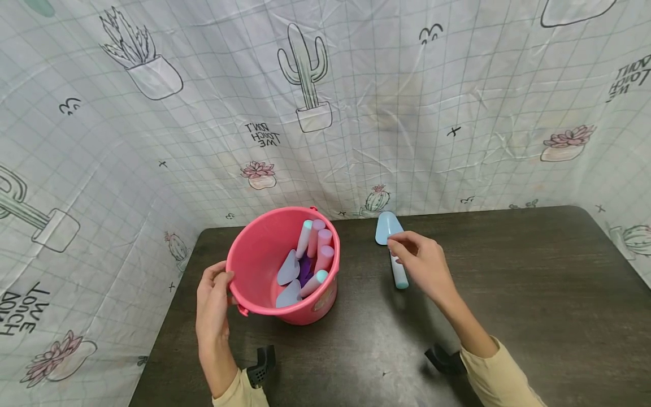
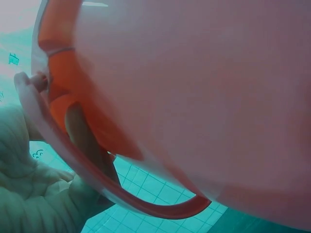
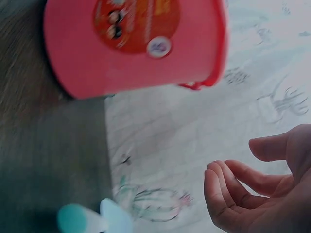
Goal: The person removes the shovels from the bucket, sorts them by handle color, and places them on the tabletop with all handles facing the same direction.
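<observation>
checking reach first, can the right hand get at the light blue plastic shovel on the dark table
Likely yes: the right hand is empty just above the shovel, and the round pink plastic bucket stands left, out of the way.

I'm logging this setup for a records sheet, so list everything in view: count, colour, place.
bucket: 1, pink, on the table's left part
bucket handle: 1, pink, on the bucket's outside
bucket label: 1, mainly orange, on the bucket's outer wall
teal-tipped handles: 2, pale with teal ends, inside the bucket
lilac-pink handles: 3, inside the bucket
blades: 2 visible, pale blue-grey, inside the bucket
purple piece: at least 1, among the blades
shovel: 1, light blue, teal handle end, on the table
table: 1, dark brown, beneath everything
cloth: at least 1, white, plant prints, behind and beside the table
wrist devices: 2, black, one per wrist
sleeves: 2, beige, on the forearms
left hand: 1, bare, gripping the bucket's rim
right hand: 1, bare, above the shovel
</observation>
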Action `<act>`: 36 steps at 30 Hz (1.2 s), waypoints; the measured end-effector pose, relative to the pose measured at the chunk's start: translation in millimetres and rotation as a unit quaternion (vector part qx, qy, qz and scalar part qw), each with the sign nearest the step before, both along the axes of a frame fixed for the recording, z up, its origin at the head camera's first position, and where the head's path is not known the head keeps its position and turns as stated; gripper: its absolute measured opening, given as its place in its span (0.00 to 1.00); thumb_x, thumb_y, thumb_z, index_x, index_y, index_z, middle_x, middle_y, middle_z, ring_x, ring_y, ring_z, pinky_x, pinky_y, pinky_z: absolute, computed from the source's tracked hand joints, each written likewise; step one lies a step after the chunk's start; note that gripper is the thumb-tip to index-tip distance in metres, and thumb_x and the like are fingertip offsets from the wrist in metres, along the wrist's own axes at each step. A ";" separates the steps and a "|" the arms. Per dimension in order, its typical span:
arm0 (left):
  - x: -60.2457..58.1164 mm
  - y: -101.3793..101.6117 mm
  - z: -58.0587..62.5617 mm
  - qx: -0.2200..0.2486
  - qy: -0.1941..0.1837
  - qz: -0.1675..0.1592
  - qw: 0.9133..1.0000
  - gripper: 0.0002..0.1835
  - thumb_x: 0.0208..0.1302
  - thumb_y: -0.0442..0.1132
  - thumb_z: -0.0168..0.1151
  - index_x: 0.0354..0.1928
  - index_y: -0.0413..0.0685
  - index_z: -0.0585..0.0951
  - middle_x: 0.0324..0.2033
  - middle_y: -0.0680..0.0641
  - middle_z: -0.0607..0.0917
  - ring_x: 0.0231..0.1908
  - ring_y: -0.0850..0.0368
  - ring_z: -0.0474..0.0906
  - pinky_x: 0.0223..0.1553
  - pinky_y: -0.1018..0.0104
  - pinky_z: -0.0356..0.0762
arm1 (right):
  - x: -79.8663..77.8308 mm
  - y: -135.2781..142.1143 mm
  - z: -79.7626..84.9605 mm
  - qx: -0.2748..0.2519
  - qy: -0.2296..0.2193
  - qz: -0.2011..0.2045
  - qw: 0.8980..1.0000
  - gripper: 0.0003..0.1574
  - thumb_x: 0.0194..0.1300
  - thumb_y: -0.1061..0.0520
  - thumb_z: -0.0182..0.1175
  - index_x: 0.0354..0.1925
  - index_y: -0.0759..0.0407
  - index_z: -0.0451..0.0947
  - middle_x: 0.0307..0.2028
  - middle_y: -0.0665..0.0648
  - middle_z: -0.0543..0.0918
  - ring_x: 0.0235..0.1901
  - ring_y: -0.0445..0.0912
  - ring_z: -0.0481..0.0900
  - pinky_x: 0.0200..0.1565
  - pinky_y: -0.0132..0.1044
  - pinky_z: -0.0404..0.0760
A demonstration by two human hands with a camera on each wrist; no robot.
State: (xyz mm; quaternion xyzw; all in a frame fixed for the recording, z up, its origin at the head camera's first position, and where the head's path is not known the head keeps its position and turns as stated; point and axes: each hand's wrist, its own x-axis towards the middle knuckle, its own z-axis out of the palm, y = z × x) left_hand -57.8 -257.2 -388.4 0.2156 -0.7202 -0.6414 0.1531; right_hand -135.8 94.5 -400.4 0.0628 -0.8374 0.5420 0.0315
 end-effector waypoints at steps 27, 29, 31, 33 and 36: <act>4.4 -1.1 3.5 0.007 -0.038 -0.040 0.998 0.21 0.79 0.40 0.52 0.64 0.30 0.68 0.22 0.47 0.83 0.14 0.63 0.78 0.17 0.73 0.78 | 33.9 -18.4 44.1 -0.014 0.019 0.058 0.998 0.12 0.75 0.51 0.63 0.48 0.55 0.86 0.38 0.51 0.87 0.35 0.43 0.85 0.39 0.34 0.82; 4.9 -1.0 2.8 -0.018 -0.050 -0.036 0.998 0.22 0.80 0.45 0.53 0.61 0.31 0.70 0.22 0.47 0.82 0.13 0.63 0.78 0.17 0.72 0.79 | 35.7 -19.7 43.8 -0.018 0.020 0.063 0.998 0.11 0.75 0.52 0.64 0.48 0.55 0.86 0.39 0.51 0.87 0.35 0.43 0.85 0.38 0.34 0.83; 5.4 -0.7 2.2 -0.045 -0.055 -0.030 0.997 0.22 0.80 0.48 0.53 0.56 0.31 0.72 0.20 0.48 0.81 0.13 0.63 0.78 0.17 0.71 0.79 | 37.1 -21.1 43.1 -0.020 0.022 0.067 0.997 0.10 0.74 0.52 0.64 0.48 0.55 0.86 0.39 0.50 0.87 0.36 0.44 0.85 0.38 0.34 0.83; 5.7 0.1 1.7 -0.069 -0.052 -0.018 0.996 0.21 0.80 0.49 0.53 0.52 0.32 0.73 0.19 0.50 0.80 0.13 0.63 0.76 0.18 0.71 0.77 | 37.9 -22.8 42.5 -0.020 0.026 0.072 0.997 0.09 0.74 0.53 0.64 0.48 0.55 0.86 0.39 0.50 0.87 0.37 0.45 0.85 0.38 0.34 0.83; 5.3 1.9 0.7 -0.094 -0.040 0.004 0.995 0.19 0.80 0.46 0.54 0.49 0.33 0.75 0.19 0.51 0.77 0.16 0.64 0.73 0.20 0.72 0.75 | 39.5 -25.0 42.8 -0.022 0.030 0.076 0.996 0.08 0.73 0.54 0.65 0.47 0.54 0.87 0.39 0.49 0.87 0.39 0.44 0.84 0.41 0.33 0.83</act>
